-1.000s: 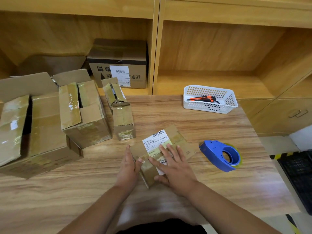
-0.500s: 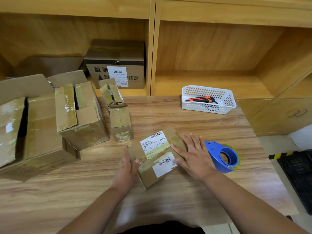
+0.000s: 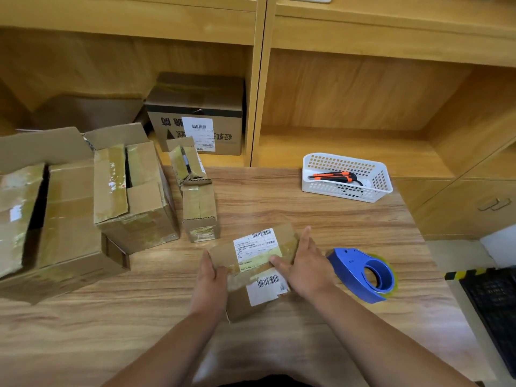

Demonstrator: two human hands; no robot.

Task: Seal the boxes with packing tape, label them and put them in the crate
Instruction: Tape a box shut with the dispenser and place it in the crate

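Box (image 3: 240, 305) (small, two barcode labels) sits on the table (image 3: 307, 219), left hand (image 3: 210, 277) gripping its left edge, right hand (image 3: 307, 263) pressed straight-fingered against its right side, thumb on top. Blue tape dispenser (image 3: 360, 275) lies just beside that hand; open cartons (image 3: 134, 208) stand further left.

Both bare forearms are reaching in from the near side of the small cardboard box (image 3: 241, 305), converging on it. The left hand (image 3: 210, 277) is gripping the box's left edge, thumb hooked over its top, fingers hidden down its side. The right hand (image 3: 307, 266) is pressing against the box's right side, fingers straight, thumb lying across its top.
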